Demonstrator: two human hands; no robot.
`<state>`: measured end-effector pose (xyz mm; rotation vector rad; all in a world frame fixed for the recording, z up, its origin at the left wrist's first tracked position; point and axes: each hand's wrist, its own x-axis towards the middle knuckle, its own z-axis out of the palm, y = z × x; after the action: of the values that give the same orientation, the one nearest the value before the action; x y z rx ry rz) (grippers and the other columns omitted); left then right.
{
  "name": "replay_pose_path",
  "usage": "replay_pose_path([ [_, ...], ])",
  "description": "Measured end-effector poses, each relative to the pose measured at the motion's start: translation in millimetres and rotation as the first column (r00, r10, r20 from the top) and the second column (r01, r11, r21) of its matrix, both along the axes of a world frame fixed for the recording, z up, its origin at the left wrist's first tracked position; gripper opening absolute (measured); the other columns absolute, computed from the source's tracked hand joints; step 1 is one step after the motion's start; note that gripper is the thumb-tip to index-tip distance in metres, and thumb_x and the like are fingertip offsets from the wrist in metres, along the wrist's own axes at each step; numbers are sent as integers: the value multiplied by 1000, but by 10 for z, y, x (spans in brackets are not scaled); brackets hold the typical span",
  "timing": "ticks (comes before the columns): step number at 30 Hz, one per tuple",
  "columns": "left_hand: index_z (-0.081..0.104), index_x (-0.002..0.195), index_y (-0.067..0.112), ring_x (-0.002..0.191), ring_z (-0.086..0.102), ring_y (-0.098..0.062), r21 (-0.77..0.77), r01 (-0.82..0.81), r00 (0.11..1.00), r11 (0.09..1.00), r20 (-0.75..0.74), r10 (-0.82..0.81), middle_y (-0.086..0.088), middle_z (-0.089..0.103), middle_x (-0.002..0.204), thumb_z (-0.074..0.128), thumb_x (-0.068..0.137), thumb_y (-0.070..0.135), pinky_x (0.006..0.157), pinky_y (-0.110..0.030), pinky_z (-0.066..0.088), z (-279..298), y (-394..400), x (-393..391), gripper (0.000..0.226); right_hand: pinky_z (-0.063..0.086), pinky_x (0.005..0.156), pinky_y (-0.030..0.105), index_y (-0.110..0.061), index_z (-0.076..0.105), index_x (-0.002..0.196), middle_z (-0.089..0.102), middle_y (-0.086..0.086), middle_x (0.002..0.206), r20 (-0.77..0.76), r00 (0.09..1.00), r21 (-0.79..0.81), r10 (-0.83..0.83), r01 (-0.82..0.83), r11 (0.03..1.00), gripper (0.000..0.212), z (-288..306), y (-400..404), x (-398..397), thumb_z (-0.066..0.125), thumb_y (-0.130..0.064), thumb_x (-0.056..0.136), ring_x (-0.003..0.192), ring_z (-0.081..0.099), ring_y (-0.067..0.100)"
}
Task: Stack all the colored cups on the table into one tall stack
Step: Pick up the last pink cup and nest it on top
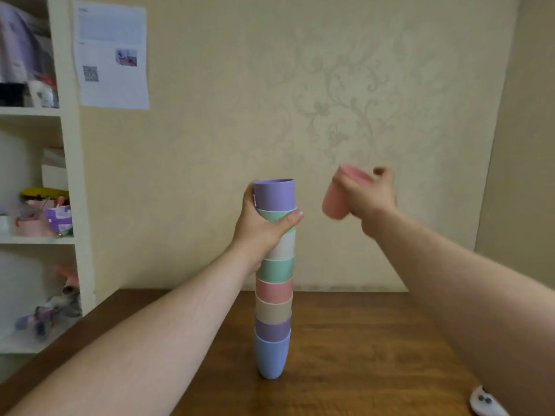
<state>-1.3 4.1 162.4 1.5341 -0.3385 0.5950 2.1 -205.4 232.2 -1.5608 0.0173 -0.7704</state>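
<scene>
A printed sheet (111, 55) bearing a small photo and a QR code is fixed to the beige patterned wall (330, 100), just beside a white shelving unit (70, 163) at the left. The shelves are filled with blurred clutter, among which a purple-and-white container (59, 217) and a yellow-lidded item (45, 193) can be made out. A small white object with two dark dots (485, 402) is seen on the brown wooden table (360, 340) near the lower right corner.

Tall stack of nested plastic cups (274, 280) upright on brown wooden table (360, 340), left hand (261, 226) around upper part; right hand (368, 195) with pink plastic cup (335, 202) to the right, apart; white shelving unit (69, 175) far left.
</scene>
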Motion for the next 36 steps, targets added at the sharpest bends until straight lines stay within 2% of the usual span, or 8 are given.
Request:
replay_pose_path([
  [7, 59, 131, 35, 95, 78, -19, -29, -8, 1000, 1000, -11, 8, 7, 77, 112, 93, 74, 33, 93, -54, 66, 44, -10, 124, 66, 59, 72, 29, -14, 58, 129, 67, -1, 112, 234, 945, -120, 227, -204, 972, 64, 1022, 637, -392, 89, -45, 82, 96, 69, 13],
  [14, 59, 137, 39, 103, 80, -13, 13, 12, 1000, 1000, 23, -12, 14, 80, 118, 91, 77, 29, 93, -49, 66, 54, -26, 113, 69, 61, 90, 38, -19, 63, 129, 69, -4, 113, 29, 963, -401, 268, -234, 886, 66, 564, 995, -212, 90, -49, 78, 105, 69, 19],
  [19, 62, 129, 39, 97, 82, -16, 51, 23, 1000, 998, 11, -23, 9, 82, 109, 87, 77, 28, 93, -57, 66, 132, -91, 89, 59, 57, 79, 33, -22, 61, 120, 68, -6, 108, -70, 942, -320, 327, -332, 887, 50, 234, 933, -104, 86, -46, 85, 101, 68, 17],
  [24, 38, 154, 47, 103, 81, -14, 108, -35, 999, 994, -6, 36, 15, 79, 118, 95, 66, 35, 90, -51, 67, -4, -60, 85, 106, 60, 87, 37, -26, 58, 125, 69, -6, 113, -58, 927, -303, 371, -370, 878, 52, 135, 900, -123, 87, -43, 85, 104, 70, 14],
  [26, 23, 161, 50, 106, 79, -16, 192, -17, 998, 981, -51, 27, 16, 76, 122, 96, 61, 30, 87, -50, 68, -294, 13, 50, 125, 60, 85, 32, -29, 55, 127, 69, -10, 110, -61, 898, -293, 436, -434, 852, 52, -99, 838, -176, 87, -37, 87, 99, 71, 6],
  [29, 35, 152, 51, 107, 78, -9, 294, 80, 984, 953, -175, -29, 18, 75, 119, 98, 64, 14, 82, -36, 68, -1047, 141, -94, 114, 59, 78, 18, -34, 54, 132, 69, -16, 111, -182, 851, -341, 492, -524, 780, 64, -890, 693, -185, 93, -26, 82, 91, 72, -5],
  [32, 49, 145, 38, 106, 76, 3, 269, 165, 937, 949, -342, -66, 12, 78, 124, 101, 66, 5, 81, -22, 63, -1768, 224, -182, 101, 62, 97, 38, -38, 56, 134, 75, -13, 119, -369, 807, -308, 462, -575, 758, 82, -1878, 650, -139, 100, -35, 65, 106, 74, 3],
  [36, 53, 147, 36, 119, 73, -4, 328, 170, 902, 929, -432, -13, 16, 74, 130, 100, 61, 27, 103, -33, 61, -2131, 198, -35, 99, 59, 103, 45, -42, 56, 135, 74, -14, 125, -475, 759, -211, 445, -590, 780, 91, -2662, 704, -44, 101, -45, 56, 114, 72, 9],
])
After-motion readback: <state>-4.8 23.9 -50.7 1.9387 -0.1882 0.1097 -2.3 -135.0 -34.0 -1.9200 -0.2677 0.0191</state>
